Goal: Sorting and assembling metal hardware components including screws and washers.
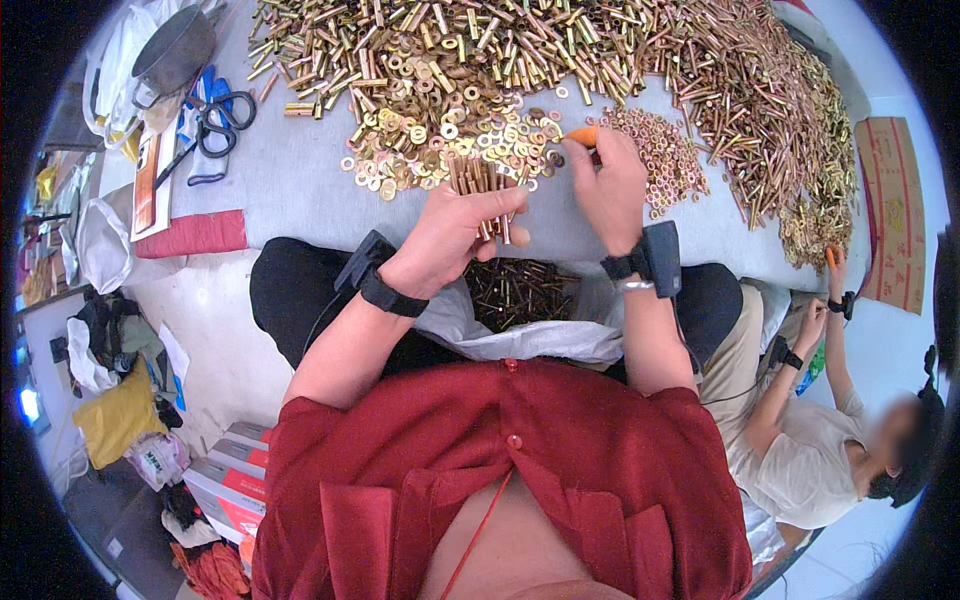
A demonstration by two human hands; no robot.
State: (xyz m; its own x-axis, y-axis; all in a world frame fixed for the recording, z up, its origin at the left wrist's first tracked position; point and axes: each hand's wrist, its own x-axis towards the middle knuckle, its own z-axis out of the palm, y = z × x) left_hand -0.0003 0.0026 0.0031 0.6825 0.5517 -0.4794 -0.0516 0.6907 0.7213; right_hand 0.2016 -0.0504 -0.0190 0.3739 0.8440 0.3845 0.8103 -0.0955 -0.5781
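Upright in my left hand (pixel 455 230) is a bunch of slim copper-coloured bolts (pixel 480 190), with the thumb laid across them and the fingers wrapped round. My right hand (pixel 612 185) is at the right edge of a spread of flat golden washers (pixel 440 140). An orange finger cover (pixel 580 136) shows on its index finger, and the thumb is close to that fingertip. Anything pinched there is too small to make out. Small ring-shaped nuts (pixel 665 165) lie just right of this hand. Below my hands, a white sack (pixel 460 320) holds dark metal pieces (pixel 515 295).
Large heaps of golden metal tubes (pixel 420 35) and thin rods (pixel 760 110) cover the far and right table. Scissors (pixel 215 125) and a dark pot (pixel 175 50) are at left. A co-worker (pixel 815 440) sits at right, near a cardboard sheet (pixel 890 215).
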